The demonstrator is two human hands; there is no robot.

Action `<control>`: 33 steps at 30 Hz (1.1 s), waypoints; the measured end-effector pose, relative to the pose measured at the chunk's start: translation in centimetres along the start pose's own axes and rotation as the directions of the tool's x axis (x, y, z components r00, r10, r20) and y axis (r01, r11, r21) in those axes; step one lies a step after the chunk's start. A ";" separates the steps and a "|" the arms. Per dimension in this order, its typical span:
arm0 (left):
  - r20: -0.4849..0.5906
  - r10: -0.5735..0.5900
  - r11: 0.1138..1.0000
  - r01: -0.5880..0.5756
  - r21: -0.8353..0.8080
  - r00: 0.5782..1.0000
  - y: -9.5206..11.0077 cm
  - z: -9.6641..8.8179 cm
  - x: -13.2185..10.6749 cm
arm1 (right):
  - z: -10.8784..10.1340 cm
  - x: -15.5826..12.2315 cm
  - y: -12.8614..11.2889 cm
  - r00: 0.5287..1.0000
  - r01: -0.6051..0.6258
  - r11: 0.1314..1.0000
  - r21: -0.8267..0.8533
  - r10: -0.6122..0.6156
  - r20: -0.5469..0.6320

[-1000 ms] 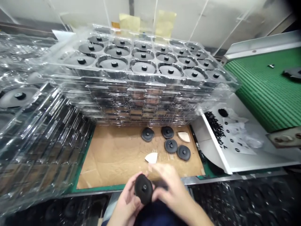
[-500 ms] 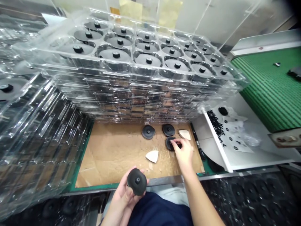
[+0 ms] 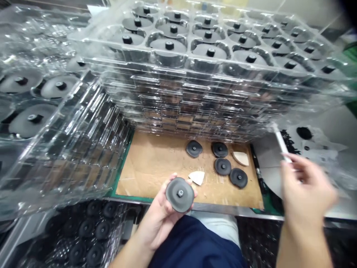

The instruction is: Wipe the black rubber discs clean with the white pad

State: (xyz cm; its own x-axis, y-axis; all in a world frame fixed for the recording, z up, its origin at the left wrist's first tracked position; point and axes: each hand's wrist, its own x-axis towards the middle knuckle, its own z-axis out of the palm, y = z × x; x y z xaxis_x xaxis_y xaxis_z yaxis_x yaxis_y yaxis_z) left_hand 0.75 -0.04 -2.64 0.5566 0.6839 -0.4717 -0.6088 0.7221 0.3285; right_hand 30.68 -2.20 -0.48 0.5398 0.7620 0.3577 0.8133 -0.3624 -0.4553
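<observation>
My left hand (image 3: 159, 212) grips a dark grey rounded disc (image 3: 180, 203) with a hub at its centre, hub side facing up, above the table's front edge. Over at the right, my right hand (image 3: 306, 186) hovers by the white rim of a parts tray (image 3: 283, 143); its fingers are curled but blurred, and whether they hold anything is hidden. Between the hands, several similar discs (image 3: 222, 172) lie on the cardboard sheet (image 3: 156, 163). A pale pointed pad (image 3: 196, 178) rests just beyond my left hand, and another pale pad (image 3: 241, 158) lies near the cardboard's right side.
A tall stack of clear plastic trays (image 3: 195, 87) filled with hubbed discs stands behind the cardboard. More clear trays (image 3: 75, 145) rise on the left. Small black parts (image 3: 290, 141) lie inside the parts tray. A black pen (image 3: 256, 163) lies along the cardboard's right edge.
My right hand has left the discs on the cardboard and moved right to the parts tray. One more disc now shows lying there. The view has swung left; my left hand still holds its disc.
</observation>
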 end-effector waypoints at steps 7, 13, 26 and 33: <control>-0.185 0.076 0.997 -0.071 0.032 0.980 0.3 -0.1 -0.1 | 9.5 -9.2 -6.8 0.882 0.116 0.963 0.241 -0.212 0.421; -0.273 0.147 0.989 -0.133 0.070 0.951 0.9 -1.1 0.0 | 10.7 -10.2 -6.5 0.837 0.119 0.920 0.373 -0.295 0.461; -0.177 0.021 0.991 0.003 0.136 0.984 0.7 0.6 -0.6 | 1.1 -6.8 -16.5 0.662 0.257 0.684 0.683 -0.639 0.391; -0.140 0.017 0.985 0.007 0.171 0.990 1.2 2.0 -1.1 | 0.7 -6.8 -16.5 0.734 0.343 0.662 0.667 -0.632 0.249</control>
State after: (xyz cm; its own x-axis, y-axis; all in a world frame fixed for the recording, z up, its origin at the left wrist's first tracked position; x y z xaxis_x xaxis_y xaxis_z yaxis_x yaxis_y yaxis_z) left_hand 0.48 0.28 -0.10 0.4619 0.6746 -0.5758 -0.4991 0.7344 0.4600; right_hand 13.44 -1.00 4.08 -0.1717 0.9220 0.3469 0.5785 0.3794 -0.7221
